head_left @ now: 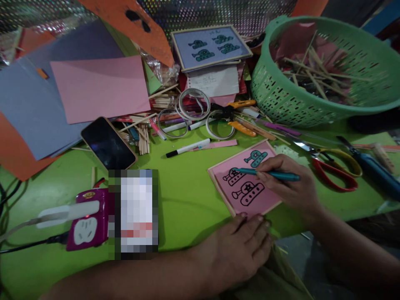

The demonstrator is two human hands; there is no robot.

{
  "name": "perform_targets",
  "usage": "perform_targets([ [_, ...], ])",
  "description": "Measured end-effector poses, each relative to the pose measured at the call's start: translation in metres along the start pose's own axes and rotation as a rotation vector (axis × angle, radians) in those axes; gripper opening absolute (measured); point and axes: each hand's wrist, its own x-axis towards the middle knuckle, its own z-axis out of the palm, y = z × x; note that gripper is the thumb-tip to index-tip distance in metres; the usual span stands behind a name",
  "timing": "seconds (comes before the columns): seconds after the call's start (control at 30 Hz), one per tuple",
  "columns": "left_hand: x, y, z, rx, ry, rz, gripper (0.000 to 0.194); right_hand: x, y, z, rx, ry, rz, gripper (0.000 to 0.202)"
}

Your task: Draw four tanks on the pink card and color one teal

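My right hand [289, 179] is closed around a teal marker [279, 173], its tip on the middle one of three tanks drawn on a pink card [223, 180]. Thin wooden strips frame the card. The upper tank [256, 158] is filled in teal; the lowest tank [248, 193] shows black outlines on bare pink. My left hand [242, 246] lies flat at the card's lower edge, fingers stretched out and fingertips touching the frame.
Scissors [334, 175] and a blue cutter [371, 171] lie right of the card. A green basket [281, 93] of sticks stands behind. Tape rolls [208, 110], a black-capped marker [189, 147], a phone [109, 143] and a power strip [90, 221] lie further left.
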Motion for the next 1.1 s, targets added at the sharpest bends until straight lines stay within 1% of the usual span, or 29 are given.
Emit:
perform_targets([
  [0.1, 0.0002, -0.0007, -0.0001, -0.001, 0.009, -0.009, 0.044, 0.0003, -0.0002, 0.0005, 0.007, 0.000, 0.001, 0.015],
  [0.23, 0.0011, -0.0018, -0.0009, 0.007, 0.019, -0.007, 0.044, 0.0001, 0.0001, 0.0000, 0.027, 0.015, 0.037, 0.012],
  [0.47, 0.0015, -0.0030, -0.0059, 0.017, -0.022, 0.015, 0.045, 0.0004, -0.0001, 0.0000, -0.007, -0.003, 0.028, 0.012],
  [0.63, 0.0017, -0.0029, -0.0045, 0.019, -0.001, 0.009, 0.044, 0.0000, -0.0005, 0.0000, 0.013, 0.021, 0.042, 0.011],
  [0.73, 0.0021, -0.0022, -0.0030, 0.001, 0.018, -0.013, 0.042, -0.0001, -0.0003, 0.0001, 0.026, 0.001, 0.031, 0.011],
  [0.93, 0.0015, -0.0027, -0.0038, -0.004, -0.039, 0.008, 0.045, -0.0008, 0.0012, -0.0009, 0.017, 0.023, 0.041, 0.011],
  [1.1, 0.0005, -0.0021, -0.0020, 0.010, -0.036, 0.019, 0.045, 0.0009, 0.0008, -0.0018, 0.030, 0.013, 0.017, 0.011],
])
